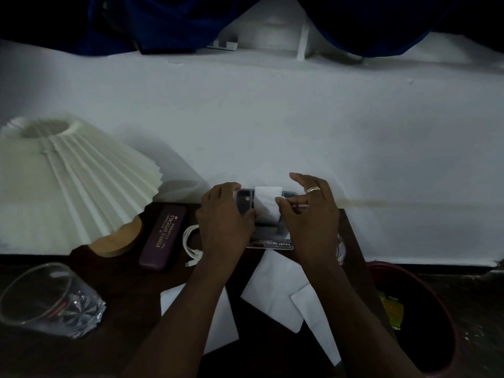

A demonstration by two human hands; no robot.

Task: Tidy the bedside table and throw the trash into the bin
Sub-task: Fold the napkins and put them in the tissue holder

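Note:
Over the back of the dark bedside table (131, 290), my left hand (223, 214) grips a dark phone (244, 200) by its left end. My right hand (311, 219), wearing a ring, pinches a white tissue (267, 203) that lies across the phone's middle. Three more white tissues lie flat on the table under my forearms, one at the left (218, 323), one in the middle (275, 285) and one at the right (316, 317). A dark red bin (381, 264) stands on the floor to the right of the table, with yellow trash (392, 309) inside.
A pleated white lamp (68, 181) on a wooden base fills the left. Beside it lie a maroon glasses case (163, 236) and a coiled white cable (191, 241). A cut glass tumbler (46, 298) stands front left. A printed card (272, 244) lies under the phone. A white wall runs behind.

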